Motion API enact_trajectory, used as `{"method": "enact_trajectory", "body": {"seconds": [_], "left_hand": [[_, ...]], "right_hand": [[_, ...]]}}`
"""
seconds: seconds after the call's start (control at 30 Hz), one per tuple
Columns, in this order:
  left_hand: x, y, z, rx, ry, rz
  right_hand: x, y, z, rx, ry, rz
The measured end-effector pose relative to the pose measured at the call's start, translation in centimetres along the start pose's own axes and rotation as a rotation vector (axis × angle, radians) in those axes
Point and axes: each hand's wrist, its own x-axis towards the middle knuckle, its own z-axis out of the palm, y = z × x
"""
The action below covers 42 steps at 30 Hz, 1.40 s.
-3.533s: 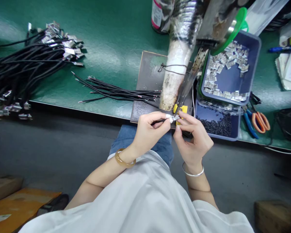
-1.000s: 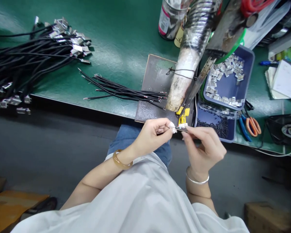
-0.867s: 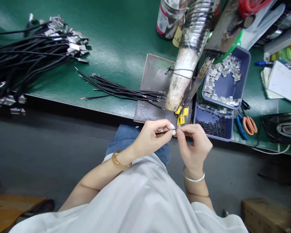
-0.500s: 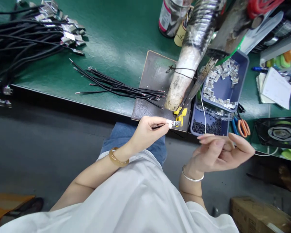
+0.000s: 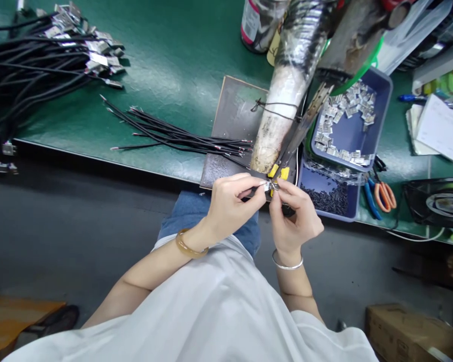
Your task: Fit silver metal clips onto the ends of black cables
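Note:
In front of my waist, both hands meet at a small silver metal connector (image 5: pixel 272 186). My left hand (image 5: pixel 232 200) is closed in a pinch on the connector's cable end, where a short dark piece of cable shows between the fingers. From the other side, the thumb and fingertips of my right hand (image 5: pixel 296 213) pinch the connector's far end; any smaller part between them is hidden. Just beyond the fingertips are yellow-tipped metal jaws (image 5: pixel 279 172) on a long arm. Several black cables (image 5: pixel 173 131) with stripped ends lie to the left, partly on a dark board (image 5: pixel 221 168).
Many cables with metal connectors (image 5: pixel 98 58) are heaped at far left. A wrapped duct (image 5: pixel 275 118) slopes down over the board. To the right, one bin (image 5: pixel 383 108) holds metal shells and a lower bin (image 5: pixel 353 211) holds small black pieces. Orange-and-blue pliers (image 5: pixel 384 196) lie alongside.
My right hand has moved left from beside the bins and closed at the connector. My left hand stays nearly in place, still pinching the cable.

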Motion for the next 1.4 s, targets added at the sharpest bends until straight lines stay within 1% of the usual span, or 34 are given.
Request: {"method": "enact_trajectory", "body": {"seconds": [0.23, 0.43, 0.6, 0.83, 1.0, 1.2, 1.3, 1.33, 1.4], "left_hand": [[0.2, 0.2, 0.0, 0.048, 0.008, 0.046], [0.2, 0.3, -0.3, 0.081, 0.028, 0.146], [0.1, 0.0, 0.0, 0.106, 0.02, 0.145], [0.2, 0.2, 0.0, 0.146, 0.055, 0.219], [-0.2, 0.0, -0.1, 0.146, 0.033, 0.183], [-0.6, -0.1, -0.2, 0.154, 0.012, 0.154], [-0.7, 0.0, -0.3, 0.15, -0.018, 0.133], [-0.8, 0.1, -0.4, 0.148, -0.037, 0.121], [-1.0, 0.1, -0.7, 0.151, -0.071, 0.1]], "right_hand": [[0.5, 0.1, -0.1, 0.093, -0.045, 0.052], [0.9, -0.2, -0.3, 0.078, -0.045, 0.057], [0.7, -0.1, -0.2, 0.146, -0.052, 0.105], [1.1, -0.2, -0.4, 0.062, -0.048, 0.05], [0.5, 0.0, -0.6, 0.054, -0.084, 0.007], [0.2, -0.1, -0.5, 0.034, -0.084, -0.005], [0.0, 0.3, -1.4, 0.065, -0.098, 0.075], [-0.2, 0.6, -2.1, 0.07, -0.09, 0.11], [-0.6, 1.0, -3.9, 0.048, -0.117, 0.197]]}}
